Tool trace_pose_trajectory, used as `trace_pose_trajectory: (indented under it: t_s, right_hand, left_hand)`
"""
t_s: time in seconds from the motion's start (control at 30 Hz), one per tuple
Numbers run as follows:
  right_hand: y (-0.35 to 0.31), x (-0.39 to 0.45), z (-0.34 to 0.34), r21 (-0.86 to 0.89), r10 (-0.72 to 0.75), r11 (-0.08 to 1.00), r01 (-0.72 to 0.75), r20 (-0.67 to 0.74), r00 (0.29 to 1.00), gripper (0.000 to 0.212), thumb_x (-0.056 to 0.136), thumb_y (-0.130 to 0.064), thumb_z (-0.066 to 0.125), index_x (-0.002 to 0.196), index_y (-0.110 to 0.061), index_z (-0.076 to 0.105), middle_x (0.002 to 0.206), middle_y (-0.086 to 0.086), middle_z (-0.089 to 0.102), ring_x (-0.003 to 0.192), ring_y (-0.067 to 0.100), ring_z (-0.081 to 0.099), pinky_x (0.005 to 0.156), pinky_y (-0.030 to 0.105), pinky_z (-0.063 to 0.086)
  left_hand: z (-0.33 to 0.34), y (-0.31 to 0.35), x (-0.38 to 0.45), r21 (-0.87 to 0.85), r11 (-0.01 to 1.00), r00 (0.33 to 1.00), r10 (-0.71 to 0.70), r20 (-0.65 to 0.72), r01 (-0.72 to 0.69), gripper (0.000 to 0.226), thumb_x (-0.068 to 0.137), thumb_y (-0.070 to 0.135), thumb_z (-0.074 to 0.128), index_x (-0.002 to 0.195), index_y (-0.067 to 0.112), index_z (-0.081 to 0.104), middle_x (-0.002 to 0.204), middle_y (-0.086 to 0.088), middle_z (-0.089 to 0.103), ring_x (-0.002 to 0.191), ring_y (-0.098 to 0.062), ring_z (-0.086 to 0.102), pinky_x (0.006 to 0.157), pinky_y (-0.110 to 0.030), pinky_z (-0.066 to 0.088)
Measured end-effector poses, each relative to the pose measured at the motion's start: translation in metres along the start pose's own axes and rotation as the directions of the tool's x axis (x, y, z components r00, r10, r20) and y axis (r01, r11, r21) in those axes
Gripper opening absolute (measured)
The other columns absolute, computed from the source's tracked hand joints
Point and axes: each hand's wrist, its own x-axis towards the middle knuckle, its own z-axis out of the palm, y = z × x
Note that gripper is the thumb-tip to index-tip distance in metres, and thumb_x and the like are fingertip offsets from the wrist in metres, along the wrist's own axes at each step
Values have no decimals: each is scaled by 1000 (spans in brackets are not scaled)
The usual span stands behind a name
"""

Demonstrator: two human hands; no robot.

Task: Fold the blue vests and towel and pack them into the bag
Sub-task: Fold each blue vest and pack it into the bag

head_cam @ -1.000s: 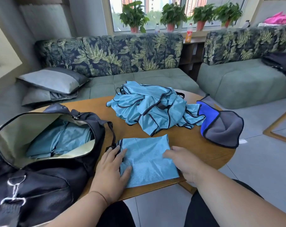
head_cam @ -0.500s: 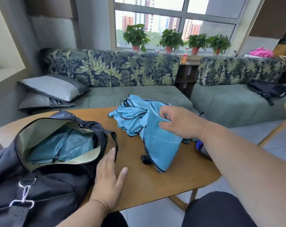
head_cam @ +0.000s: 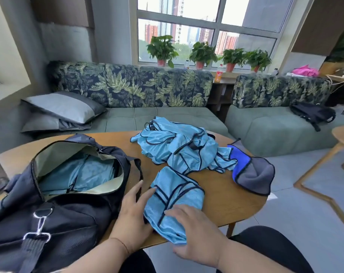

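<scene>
**Flattening the next vest for folding**

We are working on one blue vest (head_cam: 174, 201) lying on the near edge of the wooden surface (head_cam: 222, 205), just beside the open black bag (head_cam: 55, 209). Our left hand (head_cam: 133, 209) is resting against the vest's left edge with its fingers straight, and our right hand (head_cam: 194, 231) is pressing flat on its near end, so neither grip is closing on anything. Folded blue cloth is already sitting inside the bag. A heap of unfolded vests (head_cam: 183, 146) is lying farther back, touching the blue and grey towel (head_cam: 251, 172) at the right. We judge the fold is only starting: next we are needing to smooth the fabric, square the straps and double it over.
</scene>
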Motion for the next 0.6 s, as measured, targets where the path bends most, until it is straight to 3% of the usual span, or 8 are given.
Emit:
trace_pose_trajectory:
  t_s: [0.1,0.23,0.33,0.5,0.53,0.6]
  right_hand:
    - [16,-10,1,-17,47,999,-48,-25,999,94,79,-64,68,160,-43,25,163,-12,25,152,9,23,125,25,14]
    - [28,-15,7,-52,67,996,-67,-3,998,88,83,-63,68,159,-42,30,165,-8,23,155,16,18,119,21,-4]
    - [30,-9,12,-38,35,999,-35,-16,999,69,91,-55,65,155,-41,43,164,-5,32,154,17,23,118,20,1]
    - [35,-1,19,153,47,987,-44,-19,999,45,98,-34,68,142,-34,61,160,-5,40,149,11,30,125,25,19]
    - [33,-1,15,219,62,974,-57,-13,998,40,99,-29,67,140,-30,64,158,-6,43,148,9,33,124,23,20]
    - [30,-3,6,354,95,931,-93,11,995,34,101,-19,64,135,-19,67,152,-1,51,140,7,41,113,5,20]
  left_hand:
    - [3,-10,-4,25,994,994,102,25,-103,60,74,30,90,125,45,63,153,1,48,140,-21,44,113,-40,39]
    - [0,-14,-10,51,991,992,125,8,-125,37,72,17,84,101,38,75,121,19,63,116,-7,57,102,-33,49]
    - [-6,-11,-15,74,987,990,137,36,-139,27,74,24,73,99,34,74,113,20,67,109,-7,60,98,-30,48]
    - [-14,-8,-21,97,977,980,181,79,-188,33,71,14,75,100,31,71,115,19,67,113,-9,61,98,-34,50]
    - [-16,-6,-22,97,977,980,184,76,-191,33,72,15,71,100,32,70,115,21,67,114,-9,62,99,-34,49]
    - [-21,1,-25,60,987,988,144,53,-147,31,74,17,66,99,37,67,112,27,67,114,-2,62,99,-28,48]
